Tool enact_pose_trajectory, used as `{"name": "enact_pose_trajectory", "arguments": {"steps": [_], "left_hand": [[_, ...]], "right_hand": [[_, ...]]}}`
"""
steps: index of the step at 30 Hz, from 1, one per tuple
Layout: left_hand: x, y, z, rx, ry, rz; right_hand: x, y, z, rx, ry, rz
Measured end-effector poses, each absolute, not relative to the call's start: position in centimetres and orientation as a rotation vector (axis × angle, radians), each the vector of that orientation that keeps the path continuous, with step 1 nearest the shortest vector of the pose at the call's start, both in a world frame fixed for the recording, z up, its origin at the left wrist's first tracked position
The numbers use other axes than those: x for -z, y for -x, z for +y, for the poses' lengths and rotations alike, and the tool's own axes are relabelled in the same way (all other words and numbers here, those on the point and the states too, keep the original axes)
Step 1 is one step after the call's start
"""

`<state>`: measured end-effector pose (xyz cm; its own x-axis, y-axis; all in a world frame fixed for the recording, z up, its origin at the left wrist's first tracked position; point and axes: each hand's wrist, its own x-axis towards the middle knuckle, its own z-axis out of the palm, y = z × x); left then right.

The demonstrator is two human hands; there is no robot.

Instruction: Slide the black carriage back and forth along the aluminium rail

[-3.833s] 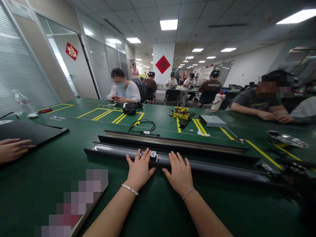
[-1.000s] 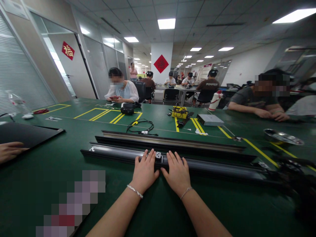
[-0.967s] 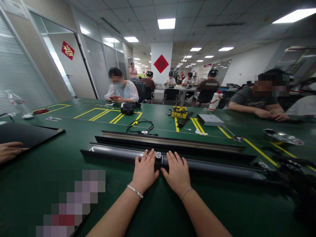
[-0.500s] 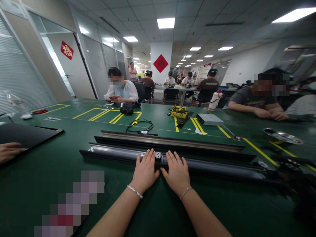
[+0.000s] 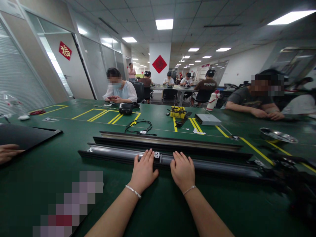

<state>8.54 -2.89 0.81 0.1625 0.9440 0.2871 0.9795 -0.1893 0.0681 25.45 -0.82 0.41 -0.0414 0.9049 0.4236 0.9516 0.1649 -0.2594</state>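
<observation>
My left hand (image 5: 143,169) lies open on the front one of two long black metal profiles (image 5: 111,152), just left of a small silver fitting (image 5: 157,154) at its middle. Right of that fitting, my right hand (image 5: 183,171) rests on the same profile, fingers spread and slightly bent, thumb tucked in. The profile has a glossy, rounded grey-black channel along its length. Parallel behind it lies the second profile (image 5: 170,142), which neither hand touches. Both profiles lie across the green table (image 5: 222,207).
A coiled black cable (image 5: 138,125), a yellow box with wires (image 5: 178,112), a grey box (image 5: 207,119) and a round metal dish (image 5: 278,135) are beyond. Another person's hand (image 5: 10,153) is on a dark panel (image 5: 27,135) at left. Dark gear (image 5: 296,168) lies at right.
My right hand has shifted right along the profile, away from the silver fitting, so the gap between my hands is wider. My left hand stays in place on the profile.
</observation>
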Motion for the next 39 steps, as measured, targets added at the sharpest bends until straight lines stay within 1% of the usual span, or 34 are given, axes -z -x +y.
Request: {"name": "enact_pose_trajectory", "arguments": {"steps": [19, 30, 39], "left_hand": [[-0.8, -10.0, -2.7, 0.307, 2.248, -1.99], [-0.8, -9.8, -2.6, 0.416, 2.342, -1.914], [-0.5, -9.8, -2.5, 0.396, 2.328, -1.916]], "right_hand": [[-0.4, -25.1, -0.8, 0.107, 1.745, -1.96], [-0.4, -25.0, -0.8, 0.096, 1.768, -1.967], [-0.9, -25.4, -0.9, 0.05, 1.78, -2.113]]}}
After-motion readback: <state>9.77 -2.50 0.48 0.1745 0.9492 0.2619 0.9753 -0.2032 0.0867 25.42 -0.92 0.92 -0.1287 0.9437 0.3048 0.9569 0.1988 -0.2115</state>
